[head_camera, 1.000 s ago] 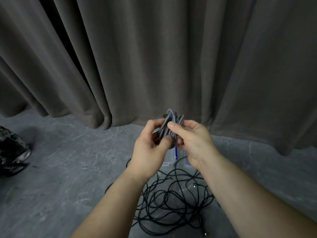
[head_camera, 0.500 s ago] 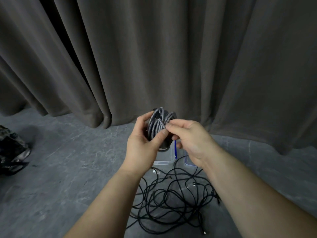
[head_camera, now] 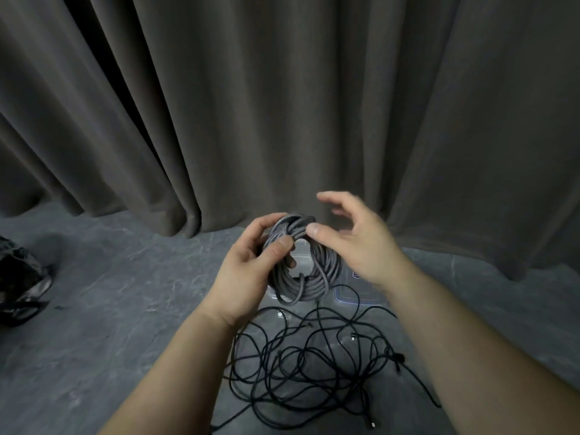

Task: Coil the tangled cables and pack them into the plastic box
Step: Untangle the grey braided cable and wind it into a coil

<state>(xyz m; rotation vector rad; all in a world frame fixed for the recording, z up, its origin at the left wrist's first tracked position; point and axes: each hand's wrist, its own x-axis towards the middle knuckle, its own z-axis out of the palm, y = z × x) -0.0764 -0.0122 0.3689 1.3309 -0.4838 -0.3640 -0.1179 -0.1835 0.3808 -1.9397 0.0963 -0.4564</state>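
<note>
The left hand (head_camera: 248, 274) grips a coiled grey braided cable (head_camera: 303, 271), thumb pressed over its strands. The right hand (head_camera: 357, 243) hovers beside the coil with fingers spread, its thumb tip touching the top. Below them, tangled black cables (head_camera: 314, 365) sprawl on the grey floor (head_camera: 110, 324). A clear plastic box (head_camera: 348, 296) shows partly behind the coil. A dark curtain (head_camera: 282, 105) hangs behind, and a crumpled black bag (head_camera: 18, 277) lies at far left.

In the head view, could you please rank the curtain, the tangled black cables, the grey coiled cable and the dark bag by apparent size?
1. Curtain.
2. Tangled black cables on the floor.
3. Unsure: the grey coiled cable, gripped by the left hand nearer the camera, and the dark bag, cut off by the frame edge, look alike.
</note>
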